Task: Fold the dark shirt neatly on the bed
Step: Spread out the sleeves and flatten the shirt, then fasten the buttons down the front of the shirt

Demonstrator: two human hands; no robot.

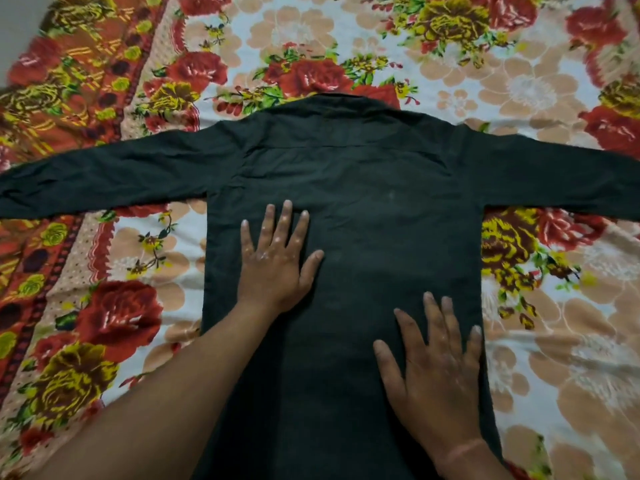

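Note:
The dark shirt [363, 174] lies flat on the bed with its back side up, collar at the far end and both long sleeves spread straight out to the left and right. My left hand [275, 261] presses palm down on the left half of the shirt's body, fingers spread. Nearer to me, my right hand [436, 372] rests flat on the right half, close to the shirt's right edge, fingers apart. Neither hand grips the cloth. The shirt's lower hem runs out of view at the bottom.
A floral bedsheet [554, 306] with red and yellow roses covers the bed all around the shirt. Its patterned orange border [69, 84] runs along the left side. A strip of grey floor or wall [14, 32] shows at the top left corner.

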